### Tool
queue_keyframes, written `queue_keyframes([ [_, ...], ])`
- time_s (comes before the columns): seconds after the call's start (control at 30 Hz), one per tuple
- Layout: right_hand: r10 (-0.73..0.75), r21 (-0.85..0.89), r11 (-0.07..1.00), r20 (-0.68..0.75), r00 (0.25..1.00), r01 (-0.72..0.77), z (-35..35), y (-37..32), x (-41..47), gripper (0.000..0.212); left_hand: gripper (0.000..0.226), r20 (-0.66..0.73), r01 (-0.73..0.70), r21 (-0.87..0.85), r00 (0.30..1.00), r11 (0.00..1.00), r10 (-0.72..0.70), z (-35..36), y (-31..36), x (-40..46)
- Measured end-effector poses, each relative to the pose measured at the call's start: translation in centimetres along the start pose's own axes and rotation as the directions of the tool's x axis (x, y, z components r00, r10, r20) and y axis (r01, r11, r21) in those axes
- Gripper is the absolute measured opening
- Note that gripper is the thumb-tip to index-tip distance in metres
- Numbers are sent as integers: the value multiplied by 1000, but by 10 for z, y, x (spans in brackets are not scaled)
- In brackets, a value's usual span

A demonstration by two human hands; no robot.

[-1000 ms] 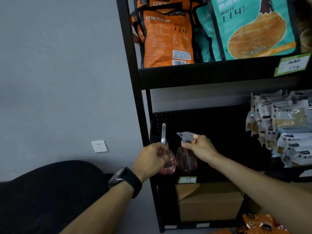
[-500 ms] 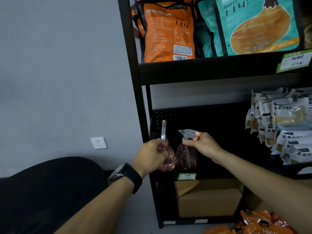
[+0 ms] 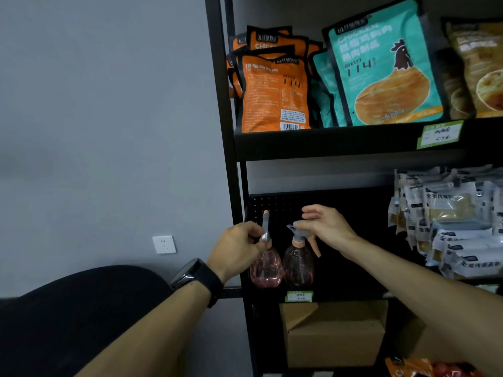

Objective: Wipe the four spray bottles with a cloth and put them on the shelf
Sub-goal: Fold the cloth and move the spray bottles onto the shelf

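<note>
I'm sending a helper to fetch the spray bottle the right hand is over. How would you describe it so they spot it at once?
Find the black shelf unit; on its middle level, at the left end, stand two pink spray bottles. Take the right-hand bottle, above the green price tag. Its grey head points sideways with an orange trigger showing.

Dim, soft indoor light, deep shadow inside the lower shelving, wide-angle bending and blur at edges.
</note>
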State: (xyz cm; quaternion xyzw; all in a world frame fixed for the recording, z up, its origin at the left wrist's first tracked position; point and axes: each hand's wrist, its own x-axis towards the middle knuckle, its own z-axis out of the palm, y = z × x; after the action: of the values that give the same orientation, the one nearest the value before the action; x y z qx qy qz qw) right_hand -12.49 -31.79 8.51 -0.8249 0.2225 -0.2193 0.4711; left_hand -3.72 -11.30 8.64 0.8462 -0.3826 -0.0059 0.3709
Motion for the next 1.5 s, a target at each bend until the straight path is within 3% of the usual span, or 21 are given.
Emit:
queue_keyframes([
  [0.33, -164, 38, 986, 74, 984, 161, 36, -67, -30, 49, 26, -77, 53, 58, 996, 997, -49, -56, -2, -31],
  [0.57, -236, 54, 972, 183, 954, 230, 97, -110, -50, 58, 25, -167, 163, 86, 975, 983, -147, -110, -31, -68],
  [0.83, -289, 111, 957, 328, 899, 267, 172, -151, -66, 49, 25, -279, 276, 133, 932, 952, -231, -172, -76, -121],
  [1.1, -315, 139, 949, 485, 816, 283, 265, -184, -95, 50, 24, -397, 428, 119, 847, 896, -353, -226, -130, -195],
  [1.5, -329, 171, 939, 690, 645, 297, 414, -207, -159, 48, 25, -510, 673, 54, 653, 737, -559, -279, -221, -321],
])
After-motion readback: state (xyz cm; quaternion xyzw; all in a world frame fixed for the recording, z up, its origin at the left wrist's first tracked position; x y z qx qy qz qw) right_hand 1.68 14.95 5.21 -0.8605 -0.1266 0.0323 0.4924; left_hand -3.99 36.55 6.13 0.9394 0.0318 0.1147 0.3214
